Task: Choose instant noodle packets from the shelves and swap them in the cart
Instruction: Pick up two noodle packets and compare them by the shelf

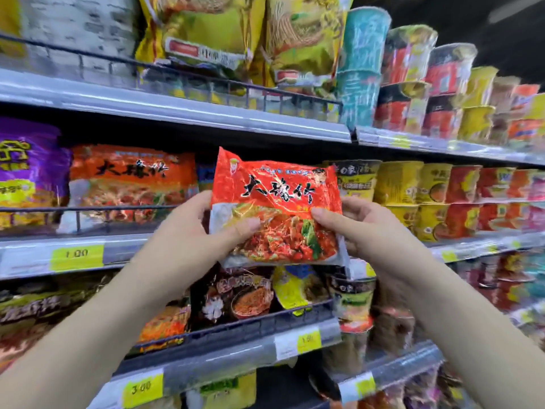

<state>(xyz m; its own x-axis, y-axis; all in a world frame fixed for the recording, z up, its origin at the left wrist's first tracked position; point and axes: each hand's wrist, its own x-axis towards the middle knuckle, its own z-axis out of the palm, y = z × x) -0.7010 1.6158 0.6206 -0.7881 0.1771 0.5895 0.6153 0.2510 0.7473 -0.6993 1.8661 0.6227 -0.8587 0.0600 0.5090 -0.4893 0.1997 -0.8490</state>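
- Middle shelf, left section: matching red packets stand upright behind a wire rail. They carry the same print as the held item.
- Left hand: the grip is a pinch on the packet's lower left edge. The thumb lies flat on the printed front, and the fingers are hidden behind the film.
- Red noodle packet: held upright in the air in front of the middle shelf, between both hands, with the printed face toward the camera.
  - Handling estimate: light; the wrapper is thin, glossy and crinkled, so likely slippery.
  - The dry noodle block inside is probably brittle.
  - Recommended hold: the side edges or the flat sealed ends, with moderate pressure. Squeezing the centre risks cracking the contents.
- Right hand: the grip is a pinch on the packet's right edge, with the thumb on the front and the fingers curled behind.
- Right section: cup noodles are stacked in rows, apart from both hands.
- The cart is not in view.
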